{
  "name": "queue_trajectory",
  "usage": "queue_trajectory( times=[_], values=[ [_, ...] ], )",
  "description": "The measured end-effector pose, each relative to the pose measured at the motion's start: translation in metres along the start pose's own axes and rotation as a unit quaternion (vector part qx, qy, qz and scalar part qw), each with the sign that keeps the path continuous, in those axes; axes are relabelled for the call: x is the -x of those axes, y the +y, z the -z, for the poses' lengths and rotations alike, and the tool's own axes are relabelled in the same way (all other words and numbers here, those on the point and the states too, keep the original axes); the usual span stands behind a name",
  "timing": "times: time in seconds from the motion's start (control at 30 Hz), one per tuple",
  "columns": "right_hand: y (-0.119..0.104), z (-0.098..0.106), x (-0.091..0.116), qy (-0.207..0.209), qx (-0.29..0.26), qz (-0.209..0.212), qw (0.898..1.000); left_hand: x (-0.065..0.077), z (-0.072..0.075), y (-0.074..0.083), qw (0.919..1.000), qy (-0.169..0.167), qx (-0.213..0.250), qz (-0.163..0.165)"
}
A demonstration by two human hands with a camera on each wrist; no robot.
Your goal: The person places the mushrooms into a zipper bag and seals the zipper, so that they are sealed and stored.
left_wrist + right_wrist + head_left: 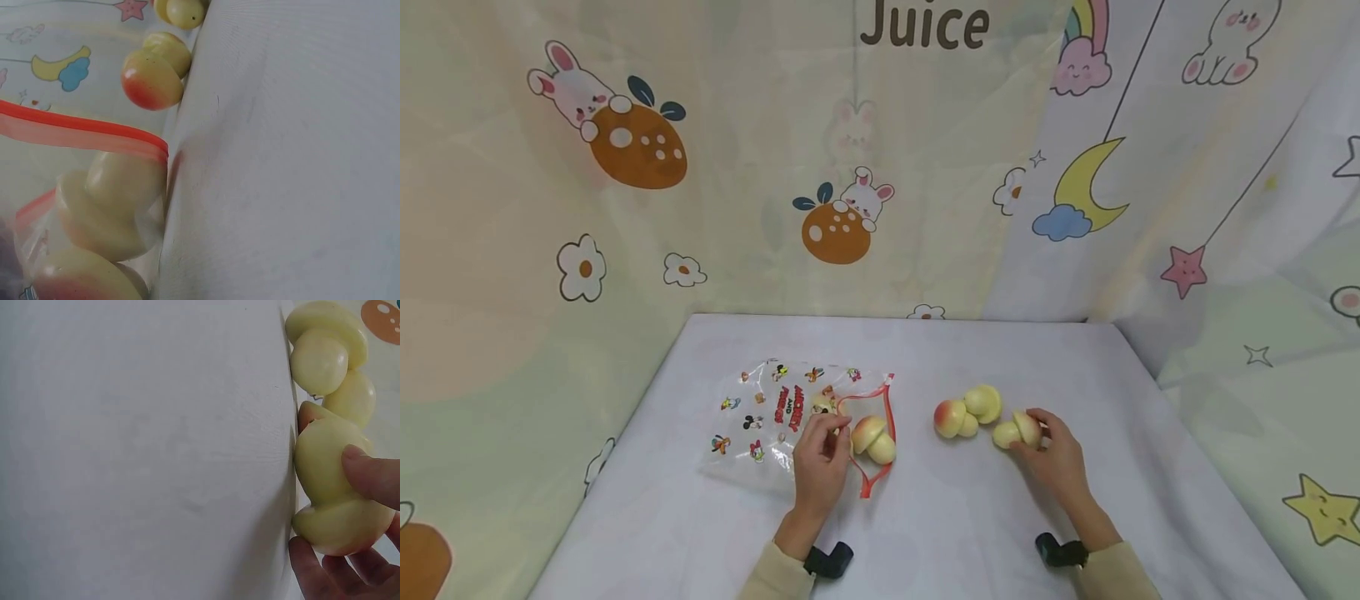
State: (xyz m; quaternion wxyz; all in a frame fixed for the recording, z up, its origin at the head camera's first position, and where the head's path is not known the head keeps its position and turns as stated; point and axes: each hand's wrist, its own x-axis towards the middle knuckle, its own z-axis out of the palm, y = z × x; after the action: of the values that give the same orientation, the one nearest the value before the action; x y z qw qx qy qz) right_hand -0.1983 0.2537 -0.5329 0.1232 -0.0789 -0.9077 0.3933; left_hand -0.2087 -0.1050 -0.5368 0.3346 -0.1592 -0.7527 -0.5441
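Note:
A clear zip bag (760, 450) with cartoon prints and a red zip edge lies on its side at centre-left. My left hand (822, 467) pinches the bag's edge at its mouth, which gapes toward the right. Just inside the mouth sits a toy mushroom (871, 439), cream with a reddish cap; another mushroom (87, 278) shows behind it in the left wrist view. On the right, my right hand (1060, 454) grips a pale mushroom (331, 469) between thumb and fingers, low at the table. Part of its cap is hidden by the fingers.
Two more mushrooms lie close together between the bag and my right hand: one with a red cap (952, 418) and a yellowish one (987, 403). A white cloth covers the table (940, 525). Behind it hangs a printed curtain (737, 217).

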Motion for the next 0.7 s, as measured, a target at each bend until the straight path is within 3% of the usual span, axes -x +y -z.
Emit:
queue_trajectory(
  times=[0.43,0.7],
  values=[
    [-0.005,0.001,0.019,0.030,-0.026,0.033,0.999,0.000,0.000,0.001,0.9999,-0.004,0.006,0.011],
    [-0.017,-0.002,0.028,0.061,-0.058,0.117,0.990,-0.001,0.001,0.004,0.9999,-0.003,0.004,0.011]
  ],
)
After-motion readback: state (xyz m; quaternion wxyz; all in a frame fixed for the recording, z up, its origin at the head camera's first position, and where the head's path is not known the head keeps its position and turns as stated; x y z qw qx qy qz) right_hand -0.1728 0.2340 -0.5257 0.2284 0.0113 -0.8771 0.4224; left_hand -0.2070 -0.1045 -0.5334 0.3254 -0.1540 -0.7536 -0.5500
